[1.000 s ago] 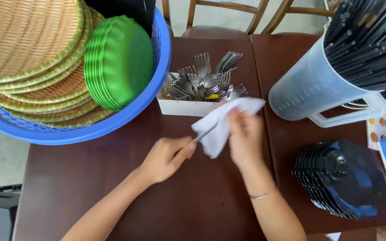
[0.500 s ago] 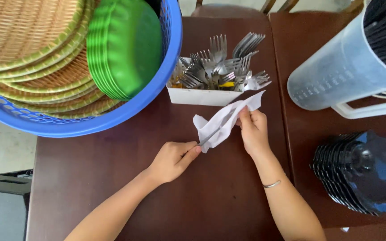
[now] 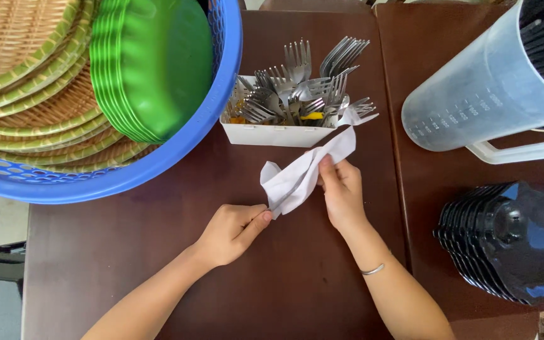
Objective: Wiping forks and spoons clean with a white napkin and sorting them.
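Because the white paper napkin (image 3: 300, 175) is light, limp and tearable, the left hand (image 3: 231, 232) pinches its lower end and the right hand (image 3: 342, 192) grips its middle, near the table's far edge.

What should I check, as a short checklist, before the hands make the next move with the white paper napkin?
1. Left hand pinches the lower end of the white paper napkin: ok.
2. Right hand grips the napkin's middle: ok.
3. Utensil inside the napkin: cannot tell, the paper hides it.
4. White rectangular tray of metal forks stands close behind the napkin, within reach: ok.
5. Dark brown wooden table under the hands is bare: ok.
6. Napkin wrapped tidily: not ok, it is crumpled and loose.
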